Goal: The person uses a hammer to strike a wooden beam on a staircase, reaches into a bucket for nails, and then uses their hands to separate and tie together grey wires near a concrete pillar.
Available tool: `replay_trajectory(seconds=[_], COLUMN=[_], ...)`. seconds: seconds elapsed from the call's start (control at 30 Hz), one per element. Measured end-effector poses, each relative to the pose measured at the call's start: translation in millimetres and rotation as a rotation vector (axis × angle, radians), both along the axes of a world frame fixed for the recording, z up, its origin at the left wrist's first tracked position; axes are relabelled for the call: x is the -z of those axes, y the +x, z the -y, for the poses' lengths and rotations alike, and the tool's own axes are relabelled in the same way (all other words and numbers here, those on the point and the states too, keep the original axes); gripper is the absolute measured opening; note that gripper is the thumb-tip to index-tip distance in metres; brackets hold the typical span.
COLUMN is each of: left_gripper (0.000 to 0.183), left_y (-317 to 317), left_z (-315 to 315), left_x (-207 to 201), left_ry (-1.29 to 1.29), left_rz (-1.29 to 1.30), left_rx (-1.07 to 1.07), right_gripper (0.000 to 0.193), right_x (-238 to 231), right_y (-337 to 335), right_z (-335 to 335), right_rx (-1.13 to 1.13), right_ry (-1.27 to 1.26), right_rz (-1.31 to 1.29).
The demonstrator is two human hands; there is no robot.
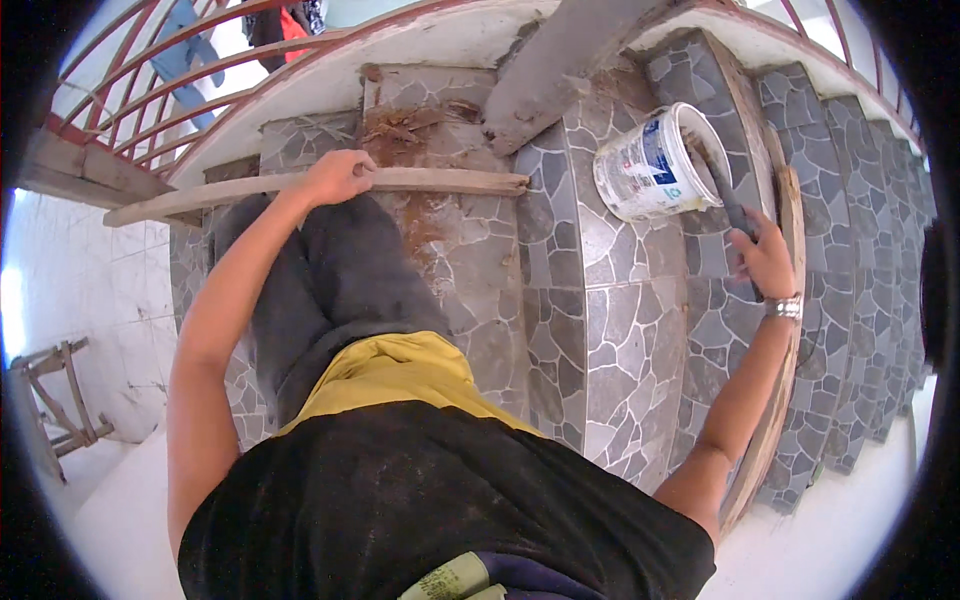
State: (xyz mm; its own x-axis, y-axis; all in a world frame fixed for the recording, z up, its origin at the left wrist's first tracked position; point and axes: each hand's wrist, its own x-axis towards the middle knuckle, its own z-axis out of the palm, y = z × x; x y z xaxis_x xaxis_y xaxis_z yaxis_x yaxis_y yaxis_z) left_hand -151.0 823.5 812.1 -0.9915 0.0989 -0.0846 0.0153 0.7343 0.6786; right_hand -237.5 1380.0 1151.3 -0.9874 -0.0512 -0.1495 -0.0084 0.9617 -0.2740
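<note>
A board (440,180) is ending short of the bucket (628,178), with a step edge running between. Stone-patterned stairs (635,330) are descending rightward; a red railing (200,60) is curving above. The right hand (768,258) is gripping a dark handle (734,208) at the plastic bucket's mouth. The left hand (338,178) is curling at the rough wood; I cannot tell whether it's gripping.

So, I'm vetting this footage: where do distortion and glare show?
In the head view, the long plank looks bowed toward the right rim; white glare burns out the far-left edge; the left hand and right hand lie well inside the lit circle.
</note>
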Motion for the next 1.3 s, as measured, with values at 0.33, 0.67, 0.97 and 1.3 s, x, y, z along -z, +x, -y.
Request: replay_trajectory(seconds=[0.33, 0.67, 0.97, 1.3], left_gripper=[0.061, 0.064, 0.065, 0.034], left_y=[-17.9, -34.2, -45.0, -34.7], left_z=[45.0, 51.6, 5.2, 5.4], left_x=[16.6, 44.0, 63.4, 43.9], left_ry=[-0.186, -0.241, -0.292, -0.394], left_rz=[0.24, 0.301, 0.2, 0.2], left_rx=[0.162, 0.152, 0.142, 0.175], right_gripper=[0.04, 0.036, 0.056, 0.066], right_x=[-27.2, -13.9, 186.4, 260.7], right_y=[-45.4, -0.6, -197.2, -249.1], right_z=[21.6, 87.1, 196.1, 226.8], right_rx=[-0.267, -0.47, 0.257, 0.21], right_ry=[0.358, 0.306, -1.543, -1.496], right_rz=[-0.072, -0.492, -0.069, 0.238])
